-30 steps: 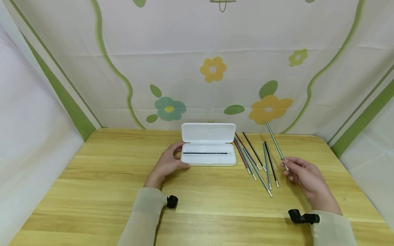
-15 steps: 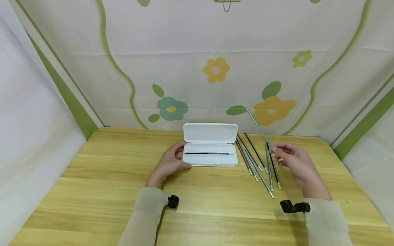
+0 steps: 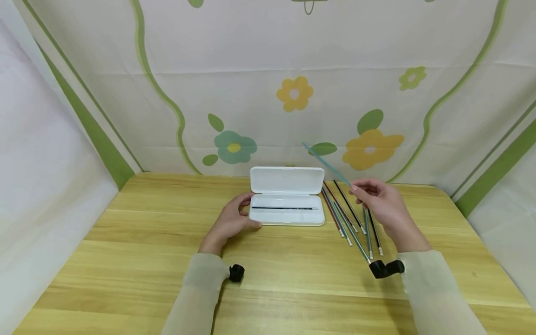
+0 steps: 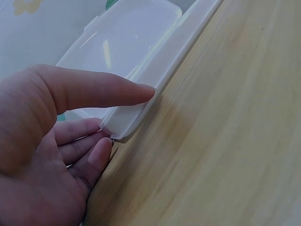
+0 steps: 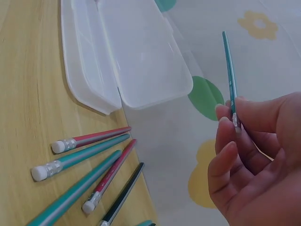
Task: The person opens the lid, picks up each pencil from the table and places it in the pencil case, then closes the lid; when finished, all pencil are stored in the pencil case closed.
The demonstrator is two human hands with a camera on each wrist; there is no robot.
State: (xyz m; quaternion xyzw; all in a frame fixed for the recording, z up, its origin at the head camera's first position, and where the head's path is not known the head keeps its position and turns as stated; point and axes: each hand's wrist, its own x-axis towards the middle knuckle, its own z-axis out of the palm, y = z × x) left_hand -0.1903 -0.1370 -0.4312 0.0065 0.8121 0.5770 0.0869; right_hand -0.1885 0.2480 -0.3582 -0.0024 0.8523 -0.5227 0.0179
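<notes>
A white pencil case [image 3: 287, 180] stands with its lid raised near the table's back edge, and one black pencil [image 3: 284, 208] lies lengthwise inside. My left hand [image 3: 232, 220] holds the case's left end; in the left wrist view the thumb [image 4: 113, 90] lies along the front wall, with fingers round the end. Above the loose pencils, my right hand [image 3: 384, 204] pinches a teal pencil [image 3: 328, 166] between thumb and fingers near its eraser end. That pencil points up and to the left, as the right wrist view shows the eraser end [image 5: 236, 123] in the fingers.
Right of the case, several pencils lie spread out, among them a red pencil [image 5: 109, 175], a teal pencil [image 5: 84, 153] and a black pencil [image 3: 348, 204]. A flowered cloth [image 3: 259, 93] hangs behind the wooden table [image 3: 125, 260].
My right hand has moved left and away from me with the teal pencil, which has tilted further left toward the case. The left hand and the case keep their place.
</notes>
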